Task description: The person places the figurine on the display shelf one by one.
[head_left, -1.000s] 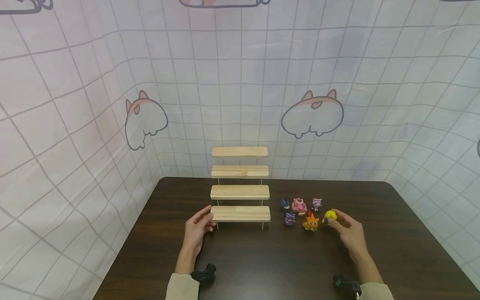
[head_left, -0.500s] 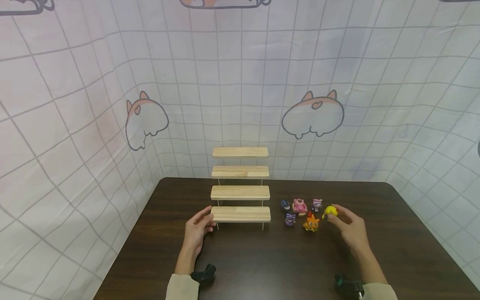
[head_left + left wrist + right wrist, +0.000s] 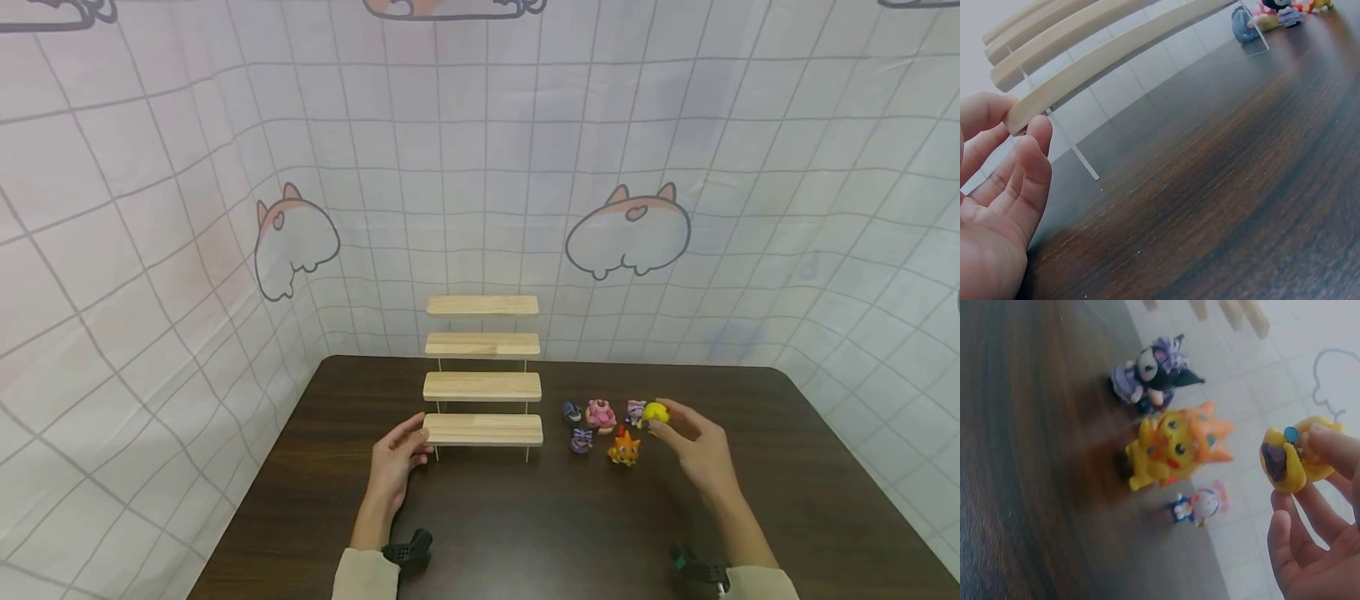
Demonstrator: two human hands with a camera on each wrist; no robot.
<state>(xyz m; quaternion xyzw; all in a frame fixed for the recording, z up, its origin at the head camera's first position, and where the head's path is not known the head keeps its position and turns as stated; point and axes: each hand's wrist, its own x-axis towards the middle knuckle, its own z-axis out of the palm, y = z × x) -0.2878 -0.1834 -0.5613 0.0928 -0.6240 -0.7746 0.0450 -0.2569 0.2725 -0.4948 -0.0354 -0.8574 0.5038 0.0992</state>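
Item: yellow toy (image 3: 657, 413), rounded, bearing a blue spot and a dark patch. Raised off the desk (image 3: 480, 533) in the right hand (image 3: 705, 458), pinched between thumb and fingers, the gap between them being no wider than the toy.

Item: stepped stand (image 3: 483, 427), four pale wooden boards on thin clear legs, upright on the desk. The left hand (image 3: 393, 467) pinches the left end of the lowest board, fingers closed to the board's thickness.

Item: group of five small toys, standing on the desk to the right of the stand. Back row, left to right: dark blue toy (image 3: 572, 412), pink toy (image 3: 601, 416), small pink-and-white toy (image 3: 636, 412), the last partly overlapped by the yellow toy in the head view. Front row: purple toy (image 3: 581, 441) with a black hood; orange-capped toy (image 3: 624, 450), its body yellow, near the raised yellow toy.

Surround: white curtain (image 3: 480, 192) with grey grid and drawn animals. Pale sleeves (image 3: 365, 575) at both forearms; black device (image 3: 408, 550) at each wrist.
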